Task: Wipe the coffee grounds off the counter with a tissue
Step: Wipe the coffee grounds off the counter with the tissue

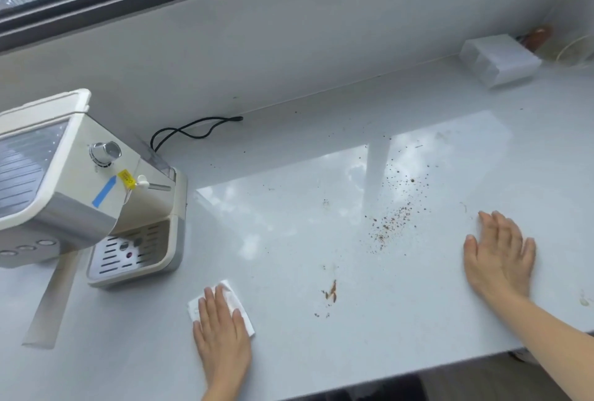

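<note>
Brown coffee grounds (393, 220) lie scattered across the middle right of the pale grey counter (289, 352), with a darker smear (331, 292) nearer the front. A folded white tissue (238, 302) lies flat on the counter at the front left. My left hand (221, 333) presses flat on it, fingers together, to the left of the smear. My right hand (499, 256) rests flat on the bare counter, fingers spread, just right of the scattered grounds and apart from them.
A cream coffee machine (74, 185) with a drip tray (131, 256) stands at the left, its black cable (193, 130) trailing along the wall. A white box (499, 60) sits at the back right. The counter's front edge (418, 371) runs below my hands.
</note>
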